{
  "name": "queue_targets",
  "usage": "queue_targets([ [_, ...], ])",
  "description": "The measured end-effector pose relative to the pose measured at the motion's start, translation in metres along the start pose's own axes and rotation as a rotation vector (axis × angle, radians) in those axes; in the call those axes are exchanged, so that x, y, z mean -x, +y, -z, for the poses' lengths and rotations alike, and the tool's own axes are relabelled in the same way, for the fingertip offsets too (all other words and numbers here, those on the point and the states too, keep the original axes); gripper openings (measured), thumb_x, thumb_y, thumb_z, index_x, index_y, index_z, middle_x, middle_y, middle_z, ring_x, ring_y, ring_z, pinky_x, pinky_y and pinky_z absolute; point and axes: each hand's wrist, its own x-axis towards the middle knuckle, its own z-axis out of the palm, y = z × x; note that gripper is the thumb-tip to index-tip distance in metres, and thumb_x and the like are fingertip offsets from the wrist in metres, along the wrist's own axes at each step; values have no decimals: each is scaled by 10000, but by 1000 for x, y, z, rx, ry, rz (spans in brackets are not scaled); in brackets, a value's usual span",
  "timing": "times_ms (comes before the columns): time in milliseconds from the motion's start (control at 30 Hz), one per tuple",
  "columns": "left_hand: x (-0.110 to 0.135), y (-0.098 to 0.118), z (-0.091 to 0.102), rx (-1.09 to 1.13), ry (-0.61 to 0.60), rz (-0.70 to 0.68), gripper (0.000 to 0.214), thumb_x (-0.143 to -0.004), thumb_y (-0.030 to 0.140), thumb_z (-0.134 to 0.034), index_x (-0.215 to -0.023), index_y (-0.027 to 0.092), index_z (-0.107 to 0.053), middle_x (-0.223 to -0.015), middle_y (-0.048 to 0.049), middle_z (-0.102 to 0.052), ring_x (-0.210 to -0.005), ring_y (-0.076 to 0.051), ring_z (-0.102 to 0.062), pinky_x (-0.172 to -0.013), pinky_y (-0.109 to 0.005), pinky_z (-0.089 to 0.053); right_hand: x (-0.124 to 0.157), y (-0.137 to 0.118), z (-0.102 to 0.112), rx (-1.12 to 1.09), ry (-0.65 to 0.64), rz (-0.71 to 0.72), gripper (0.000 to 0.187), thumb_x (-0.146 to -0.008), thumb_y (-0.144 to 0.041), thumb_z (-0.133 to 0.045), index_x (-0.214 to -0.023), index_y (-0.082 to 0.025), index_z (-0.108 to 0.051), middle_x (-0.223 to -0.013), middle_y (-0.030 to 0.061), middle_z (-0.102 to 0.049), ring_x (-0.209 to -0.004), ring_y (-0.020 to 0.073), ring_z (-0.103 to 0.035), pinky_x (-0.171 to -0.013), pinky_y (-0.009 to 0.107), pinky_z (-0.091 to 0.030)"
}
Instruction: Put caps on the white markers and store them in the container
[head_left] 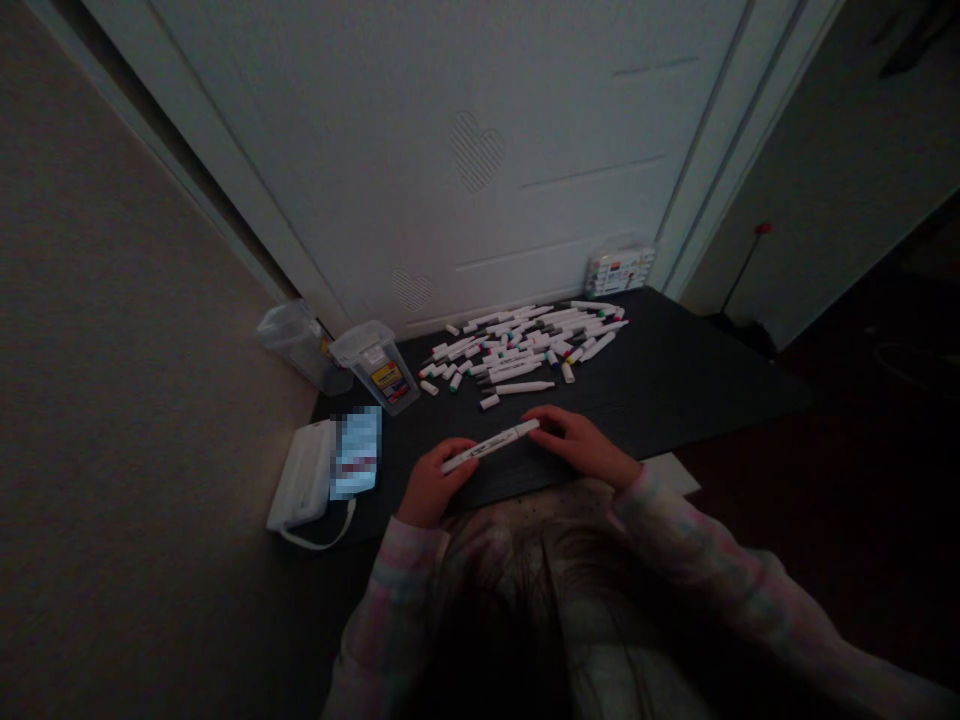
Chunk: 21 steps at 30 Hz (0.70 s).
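A white marker (491,443) is held between my two hands above the near part of the dark table, its right end tilted away from me. My left hand (437,482) has its fingers and thumb around the left end. At the other end, my right hand (574,440) pinches the tip of the marker with thumb and forefinger. Just beyond lies a pile of white markers (517,370) with several loose caps. Closest to my hands are an uncapped marker (525,387) and a dark-ended cap (489,402).
Two clear plastic containers, one upright (379,370) and one behind it (304,345), stand at the left. A white box (300,475) with a cable and a lit screen (357,455) sit nearer. A marker case (620,270) stands at the back right, against the white door (540,220).
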Motion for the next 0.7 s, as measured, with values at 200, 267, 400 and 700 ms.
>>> queue_targets([
  [200,0,1,0,12,4,-4,272,-688,303,-552,-900,148,-621,-832,-28,-636,-760,-164,-555,-679,-246,-415,0,0,0,-14,2,-6,266,-769,-289,-509,-1000,-166,-554,-785,19,-575,-724,149,-534,-664,267,-416],
  [267,1,2,0,16,5,-3,276,-688,307,-548,-901,148,-619,-829,-28,-636,-758,-165,-556,-681,-249,-417,0,0,0,-19,8,-9,277,-766,-284,-512,-1013,-163,-547,-785,19,-571,-728,148,-535,-669,267,-419],
  [400,1,3,0,23,6,-5,276,-687,314,-546,-896,153,-622,-838,-26,-636,-768,-167,-556,-684,-251,-418,0,-1,0,-29,19,-11,281,-763,-276,-512,-1017,-159,-543,-787,20,-567,-730,147,-535,-674,270,-424],
  [700,0,3,0,33,16,4,286,-677,322,-549,-890,146,-623,-843,-33,-631,-777,-171,-552,-686,-250,-413,0,-2,-1,-38,33,-15,269,-764,-283,-509,-1003,-167,-548,-808,25,-584,-745,153,-545,-679,276,-425],
])
